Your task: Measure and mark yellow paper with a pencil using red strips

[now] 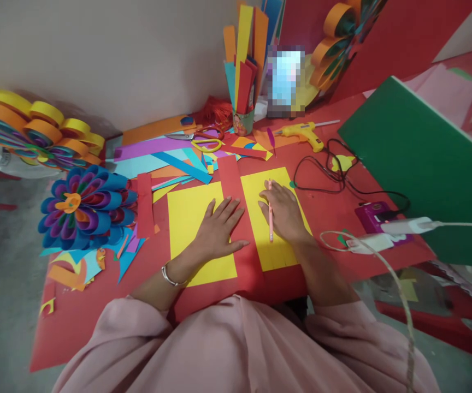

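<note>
A yellow sheet lies on the red table, with a red paper strip running lengthwise over its middle, so that yellow shows on both sides. My left hand rests flat with fingers spread, partly on the yellow and partly on the red strip. Over the yellow on the right side is my right hand, its fingers bent round a pink pencil. The pencil points away from me.
Scissors and coloured paper strips lie behind the sheet, near a cup of strips. A yellow glue gun, black cable and purple socket box are at right. Paper flowers stand left; a green board leans right.
</note>
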Available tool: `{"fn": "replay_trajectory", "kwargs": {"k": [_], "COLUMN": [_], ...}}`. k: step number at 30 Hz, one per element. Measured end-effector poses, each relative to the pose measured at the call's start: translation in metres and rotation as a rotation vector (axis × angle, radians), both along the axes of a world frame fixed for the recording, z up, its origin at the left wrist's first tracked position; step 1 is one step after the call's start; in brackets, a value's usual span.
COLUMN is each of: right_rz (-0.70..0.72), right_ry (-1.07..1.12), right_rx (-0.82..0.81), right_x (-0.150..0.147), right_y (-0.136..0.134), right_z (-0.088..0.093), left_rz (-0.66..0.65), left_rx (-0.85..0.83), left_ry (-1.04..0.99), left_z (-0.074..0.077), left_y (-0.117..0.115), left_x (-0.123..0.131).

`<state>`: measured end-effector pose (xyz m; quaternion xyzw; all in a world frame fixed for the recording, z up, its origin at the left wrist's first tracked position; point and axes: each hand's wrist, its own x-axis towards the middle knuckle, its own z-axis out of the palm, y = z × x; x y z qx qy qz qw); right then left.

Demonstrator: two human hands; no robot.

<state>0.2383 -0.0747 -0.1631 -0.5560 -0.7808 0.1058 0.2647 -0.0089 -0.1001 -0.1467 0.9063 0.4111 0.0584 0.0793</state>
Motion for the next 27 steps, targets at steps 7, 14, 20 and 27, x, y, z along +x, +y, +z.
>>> {"fn": "replay_trajectory", "kwargs": {"k": [7,14,20,27], "right_rz": [0.000,0.007,0.000,-0.006], "right_ry": [0.001,-0.002,0.013,0.007], "right_rx": [-0.006,-0.001,-0.015,-0.024], "right_x": [0.0000,0.0004,0.0003,-0.0001], "right_y": [-0.0001,0.0006,0.0003,-0.0002], "right_z": [0.0009,0.0002,0.0007,0.0014], "left_rz": [0.002,0.001,-0.003,-0.004], "left_rx": [0.001,0.005,0.008,0.007], "left_ry": [-0.001,-0.004,-0.002,-0.002], "left_z": [-0.0005,-0.0011,-0.0012,-0.0008], "left_y": [-0.0001,-0.0003,0.0001,0.0003], "left_x": [-0.0002,-0.0003,-0.0004,-0.0006]}}
